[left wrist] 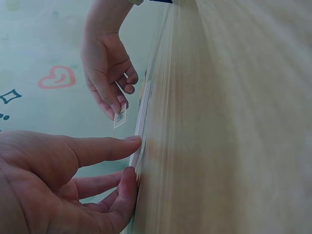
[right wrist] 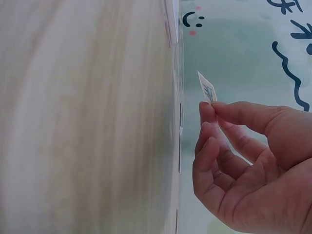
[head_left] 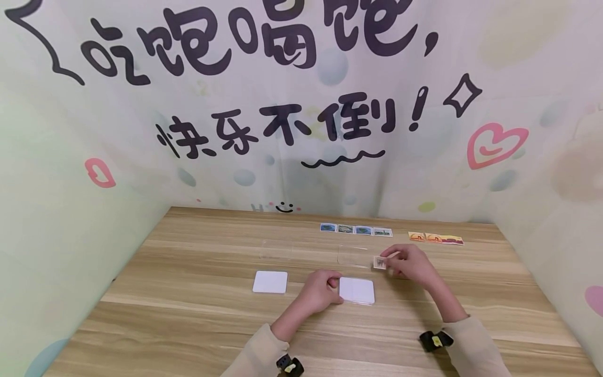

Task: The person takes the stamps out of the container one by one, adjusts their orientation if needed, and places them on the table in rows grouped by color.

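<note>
Between thumb and index finger, my right hand [head_left: 411,265] pinches a small postage stamp [head_left: 379,263] with a pale border and a greyish picture. It is held up above the table, as the right wrist view shows the stamp [right wrist: 207,88] at the fingertips. My left hand [head_left: 318,291] holds the left edge of a white card [head_left: 356,290] lying flat, with a transparent rim showing along its lower side. In the left wrist view the thumb [left wrist: 109,149] is at one part of that edge and the curled fingers at another.
A second white card [head_left: 270,281] lies left of my left hand. Two transparent sleeves [head_left: 353,256] [head_left: 276,250] lie behind the cards. Farther back are a row of blue and green stamps [head_left: 355,230] and several orange and yellow stamps [head_left: 435,239]. A printed cloth [head_left: 245,178] hangs behind the wooden table [head_left: 188,324].
</note>
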The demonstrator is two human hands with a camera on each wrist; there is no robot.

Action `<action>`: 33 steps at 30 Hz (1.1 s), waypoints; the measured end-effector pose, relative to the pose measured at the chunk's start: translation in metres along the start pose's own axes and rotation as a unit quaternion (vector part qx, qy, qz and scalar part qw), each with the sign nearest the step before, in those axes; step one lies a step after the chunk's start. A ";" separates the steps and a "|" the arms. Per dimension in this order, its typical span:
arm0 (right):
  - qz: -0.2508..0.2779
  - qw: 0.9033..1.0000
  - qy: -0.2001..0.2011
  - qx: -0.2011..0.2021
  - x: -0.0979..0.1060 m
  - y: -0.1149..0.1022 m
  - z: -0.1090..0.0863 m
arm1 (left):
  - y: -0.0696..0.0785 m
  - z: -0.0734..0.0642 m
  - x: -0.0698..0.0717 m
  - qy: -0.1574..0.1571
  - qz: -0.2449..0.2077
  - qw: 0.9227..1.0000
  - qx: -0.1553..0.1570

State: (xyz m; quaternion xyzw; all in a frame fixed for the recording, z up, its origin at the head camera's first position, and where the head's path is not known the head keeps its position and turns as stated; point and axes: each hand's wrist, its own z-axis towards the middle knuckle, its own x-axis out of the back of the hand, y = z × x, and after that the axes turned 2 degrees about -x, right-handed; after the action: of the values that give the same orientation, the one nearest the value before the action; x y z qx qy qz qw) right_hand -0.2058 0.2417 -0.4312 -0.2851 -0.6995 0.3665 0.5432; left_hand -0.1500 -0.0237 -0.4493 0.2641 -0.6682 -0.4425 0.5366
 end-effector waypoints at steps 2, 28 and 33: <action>0.001 1.000 0.002 0.002 0.001 0.002 0.001 | 0.000 0.000 0.000 0.000 0.000 1.000 0.000; -0.016 1.000 0.017 0.001 0.014 0.007 0.001 | 0.000 0.000 0.000 0.001 0.002 1.000 0.010; -0.016 1.000 0.020 0.003 0.017 0.009 0.000 | 0.000 0.001 0.000 -0.001 -0.001 1.000 0.012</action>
State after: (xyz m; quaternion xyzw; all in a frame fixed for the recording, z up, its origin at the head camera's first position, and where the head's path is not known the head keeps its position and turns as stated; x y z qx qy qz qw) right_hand -0.2102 0.2604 -0.4290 -0.2797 -0.6918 0.3539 0.5639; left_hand -0.1506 -0.0237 -0.4496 0.2705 -0.6737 -0.4355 0.5323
